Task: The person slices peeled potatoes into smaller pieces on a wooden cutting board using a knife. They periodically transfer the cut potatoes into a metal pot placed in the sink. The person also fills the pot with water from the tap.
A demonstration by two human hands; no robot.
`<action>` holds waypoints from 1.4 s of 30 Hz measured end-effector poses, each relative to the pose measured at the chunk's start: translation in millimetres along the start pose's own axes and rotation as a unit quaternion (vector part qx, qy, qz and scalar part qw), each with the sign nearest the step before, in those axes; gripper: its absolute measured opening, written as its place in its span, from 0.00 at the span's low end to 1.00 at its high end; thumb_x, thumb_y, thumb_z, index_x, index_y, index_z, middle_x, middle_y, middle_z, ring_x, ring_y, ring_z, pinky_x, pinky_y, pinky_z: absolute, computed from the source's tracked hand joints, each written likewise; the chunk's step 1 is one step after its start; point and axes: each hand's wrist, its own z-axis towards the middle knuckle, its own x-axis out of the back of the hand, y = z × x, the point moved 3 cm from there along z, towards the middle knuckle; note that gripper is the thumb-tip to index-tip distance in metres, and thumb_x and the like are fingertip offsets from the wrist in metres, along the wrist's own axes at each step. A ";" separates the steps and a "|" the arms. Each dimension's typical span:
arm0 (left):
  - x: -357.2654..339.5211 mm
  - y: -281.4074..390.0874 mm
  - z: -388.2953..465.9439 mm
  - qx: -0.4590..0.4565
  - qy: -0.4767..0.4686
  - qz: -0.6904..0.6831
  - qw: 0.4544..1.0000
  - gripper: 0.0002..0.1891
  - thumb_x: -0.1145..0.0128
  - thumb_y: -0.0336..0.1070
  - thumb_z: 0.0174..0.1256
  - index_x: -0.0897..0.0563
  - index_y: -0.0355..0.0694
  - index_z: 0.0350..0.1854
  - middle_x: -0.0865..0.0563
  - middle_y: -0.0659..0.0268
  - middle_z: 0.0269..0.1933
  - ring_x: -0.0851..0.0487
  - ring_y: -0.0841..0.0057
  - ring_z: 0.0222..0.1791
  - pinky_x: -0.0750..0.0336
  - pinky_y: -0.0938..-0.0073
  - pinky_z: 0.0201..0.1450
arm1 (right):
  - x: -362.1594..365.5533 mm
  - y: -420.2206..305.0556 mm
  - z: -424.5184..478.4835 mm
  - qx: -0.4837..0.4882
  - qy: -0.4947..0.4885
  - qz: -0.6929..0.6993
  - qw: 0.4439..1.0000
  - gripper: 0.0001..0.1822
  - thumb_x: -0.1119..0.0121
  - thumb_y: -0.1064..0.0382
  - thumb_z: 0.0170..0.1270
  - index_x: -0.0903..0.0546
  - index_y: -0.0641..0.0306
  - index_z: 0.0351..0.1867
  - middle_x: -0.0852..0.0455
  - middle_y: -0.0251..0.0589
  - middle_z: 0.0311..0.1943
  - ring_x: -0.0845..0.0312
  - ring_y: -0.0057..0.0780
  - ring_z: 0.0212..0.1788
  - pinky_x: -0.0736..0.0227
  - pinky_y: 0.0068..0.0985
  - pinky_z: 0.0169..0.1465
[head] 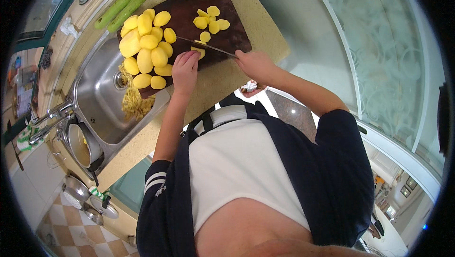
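Note:
My left hand rests its fingertips on a peeled potato on the dark cutting board. My right hand grips a knife, whose blade lies across that potato, just beyond my left fingertips. A thin cut part shows on the blade's far side. Several potato slices lie loose near the board's far right. Whole peeled potatoes are heaped on the board's left part, beside my left hand.
The board's left end overhangs a steel sink holding potato peelings. Two long green gourds lie behind the heap. A pot stands beside the faucet. A frosted glass panel rises on the right.

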 end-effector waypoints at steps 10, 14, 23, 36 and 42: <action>0.0 0.6 1.1 0.012 0.005 0.029 1.000 0.06 0.34 0.27 0.50 0.15 0.39 0.32 0.15 0.64 0.35 0.17 0.67 0.40 0.21 0.71 0.43 | 26.7 -3.1 -32.4 -0.013 -0.028 0.001 1.000 0.13 0.54 0.54 0.71 0.29 0.63 0.39 0.18 0.53 0.25 0.20 0.55 0.31 0.29 0.48 0.34; -0.8 -0.4 -1.3 0.013 0.009 0.028 0.999 0.05 0.35 0.27 0.51 0.15 0.39 0.31 0.15 0.63 0.35 0.17 0.66 0.40 0.21 0.71 0.43 | 23.3 -3.2 -31.5 -0.018 -0.055 -0.016 0.998 0.13 0.56 0.56 0.71 0.28 0.64 0.40 0.17 0.54 0.27 0.19 0.54 0.32 0.26 0.47 0.36; -5.6 -5.6 -8.6 0.003 0.008 0.035 0.999 0.05 0.35 0.28 0.52 0.15 0.39 0.32 0.14 0.64 0.37 0.17 0.66 0.41 0.21 0.71 0.45 | -12.8 -6.2 -0.8 0.003 -0.005 0.014 1.000 0.12 0.54 0.57 0.69 0.28 0.66 0.38 0.17 0.54 0.27 0.19 0.54 0.33 0.27 0.48 0.35; -33.5 -9.1 0.4 0.105 -0.051 -0.064 0.991 0.13 0.36 0.29 0.56 0.18 0.36 0.45 0.16 0.60 0.47 0.18 0.63 0.45 0.22 0.68 0.48 | 31.3 27.0 2.0 0.004 0.119 0.079 0.990 0.16 0.50 0.52 0.69 0.25 0.64 0.37 0.19 0.55 0.26 0.21 0.54 0.31 0.29 0.46 0.34; -32.3 -2.6 25.1 0.074 -0.073 -0.002 0.995 0.15 0.34 0.36 0.55 0.19 0.37 0.44 0.17 0.59 0.46 0.21 0.62 0.47 0.24 0.66 0.50 | 25.4 39.8 -12.3 -0.088 0.167 0.240 0.952 0.18 0.47 0.52 0.68 0.22 0.68 0.37 0.20 0.57 0.24 0.22 0.52 0.29 0.31 0.41 0.33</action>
